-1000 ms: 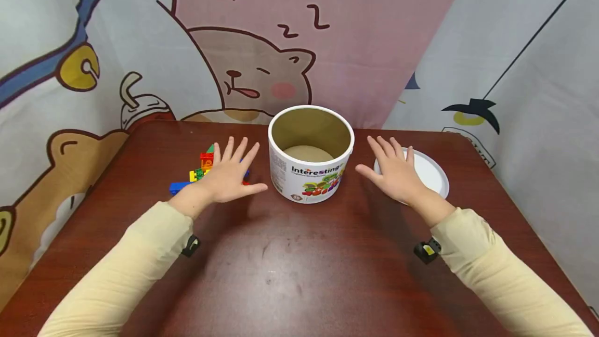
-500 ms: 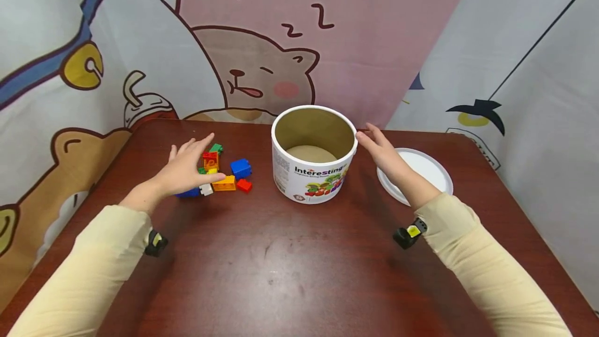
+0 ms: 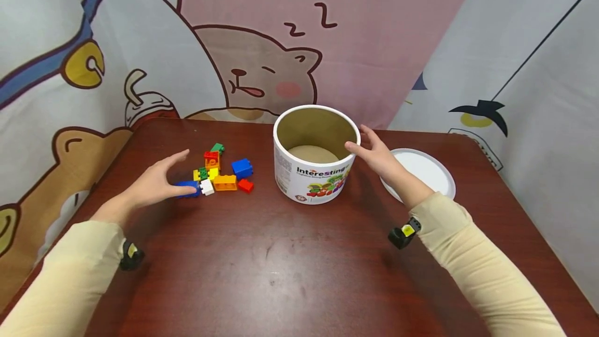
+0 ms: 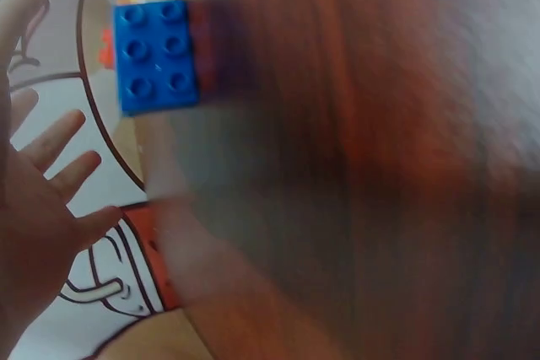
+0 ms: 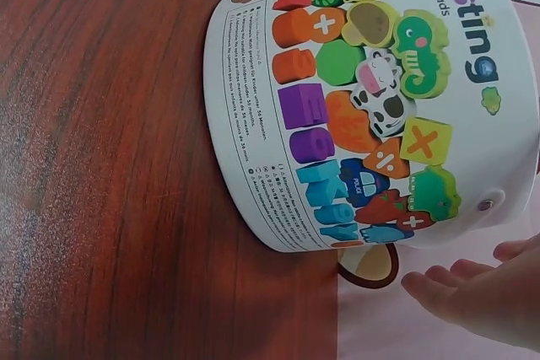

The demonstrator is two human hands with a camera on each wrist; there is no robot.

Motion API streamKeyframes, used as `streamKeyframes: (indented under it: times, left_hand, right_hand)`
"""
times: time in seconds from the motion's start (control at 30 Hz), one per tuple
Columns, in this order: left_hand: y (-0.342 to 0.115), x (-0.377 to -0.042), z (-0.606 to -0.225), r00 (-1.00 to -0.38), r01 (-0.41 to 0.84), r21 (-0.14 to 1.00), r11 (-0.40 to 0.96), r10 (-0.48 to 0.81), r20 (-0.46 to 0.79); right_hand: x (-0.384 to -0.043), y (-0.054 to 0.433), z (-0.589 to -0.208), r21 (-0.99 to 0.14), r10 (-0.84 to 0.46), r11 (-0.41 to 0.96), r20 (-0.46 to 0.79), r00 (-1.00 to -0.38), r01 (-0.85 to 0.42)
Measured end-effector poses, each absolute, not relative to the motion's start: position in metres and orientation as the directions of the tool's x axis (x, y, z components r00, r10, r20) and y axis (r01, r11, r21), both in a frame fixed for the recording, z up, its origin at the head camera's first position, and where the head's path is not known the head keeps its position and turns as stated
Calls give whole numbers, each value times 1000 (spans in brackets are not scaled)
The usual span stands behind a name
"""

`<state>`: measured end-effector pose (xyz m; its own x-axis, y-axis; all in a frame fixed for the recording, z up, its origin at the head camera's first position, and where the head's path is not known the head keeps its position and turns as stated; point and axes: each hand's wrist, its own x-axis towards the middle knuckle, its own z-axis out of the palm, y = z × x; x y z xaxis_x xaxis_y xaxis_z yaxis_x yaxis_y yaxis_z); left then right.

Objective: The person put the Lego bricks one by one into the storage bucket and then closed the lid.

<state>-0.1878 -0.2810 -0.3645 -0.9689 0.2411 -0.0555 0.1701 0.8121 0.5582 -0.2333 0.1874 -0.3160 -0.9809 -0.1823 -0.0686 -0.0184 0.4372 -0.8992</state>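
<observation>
My left hand (image 3: 152, 183) is spread beside the blue toy brick (image 3: 189, 189) at the left end of a loose group of bricks. Its thumb tip overlaps that brick in the head view; whether they touch I cannot tell. The left wrist view has the studded blue brick (image 4: 156, 56) near the outstretched fingers. My right hand (image 3: 381, 160) is at the right side of a white round bucket (image 3: 311, 183), its thumb by the rim, contact unclear. Printed toys cover the bucket wall, and its inside shows a tan bottom. In the right wrist view, extended fingers (image 5: 451, 280) lie beside the bucket.
Around the left hand lie a white brick (image 3: 207, 187), an orange brick (image 3: 225, 183), a red brick (image 3: 245, 185), another blue brick (image 3: 242, 168) and a green brick (image 3: 217, 147). A white lid (image 3: 428, 170) lies right of the bucket on the brown table (image 3: 271, 274).
My left hand has moved left and down from above the bricks, uncovering them. My right hand has shifted left from over the lid to the bucket's rim. Bucket and bricks keep their places.
</observation>
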Motion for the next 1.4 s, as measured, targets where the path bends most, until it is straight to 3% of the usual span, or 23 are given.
streamKeyframes:
  times: [0.27,0.63,0.87,1.4]
  left_hand:
    - [-296,-178,-379,-975,118,625,772,210,-76]
    - [-294,-183,-392,-968,176,617,767,250,-35]
    - [-295,-185,-397,-974,151,628,764,223,-38]
    - [-295,-186,-368,-977,178,645,744,211,26]
  right_hand:
    - [-234,187,-318,-908,-194,416,-32,-981,-53]
    - [-234,189,-318,-904,-190,424,-24,-981,-60]
    - [-235,187,-318,-901,-195,430,-27,-980,-60]
    - [-237,187,-321,-901,-190,429,-19,-982,-66]
